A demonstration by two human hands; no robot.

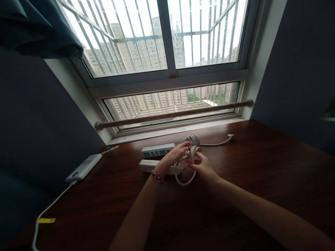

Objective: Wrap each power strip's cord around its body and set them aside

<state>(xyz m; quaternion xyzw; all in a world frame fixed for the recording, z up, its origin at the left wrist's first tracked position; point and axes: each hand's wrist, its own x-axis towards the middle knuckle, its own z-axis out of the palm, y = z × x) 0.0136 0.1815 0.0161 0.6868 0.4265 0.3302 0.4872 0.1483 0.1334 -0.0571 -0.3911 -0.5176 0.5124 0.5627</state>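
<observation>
My right hand (202,166) grips a coiled white power cord (194,155), its fingers closed round the bundle. Reaching in from the other side, my left hand (176,155) has its fingertips at the top of the same coil; what they pinch is partly hidden. A loop of this cord hangs toward me and runs to the nearer white power strip (149,165), which my left wrist partly covers. Behind it lies a second power strip (157,150) with blue-green socket faces. Its grey cord (193,140) is coiled beyond my hands, and the plug (231,137) lies to the right.
All this is on a dark reddish-brown wooden tabletop (251,157). At the left lies a white power bank (85,168) with a white cable (52,204) and a yellow tag (47,220). A rail (172,115) crosses the barred window behind; a blue curtain (39,31) hangs upper left.
</observation>
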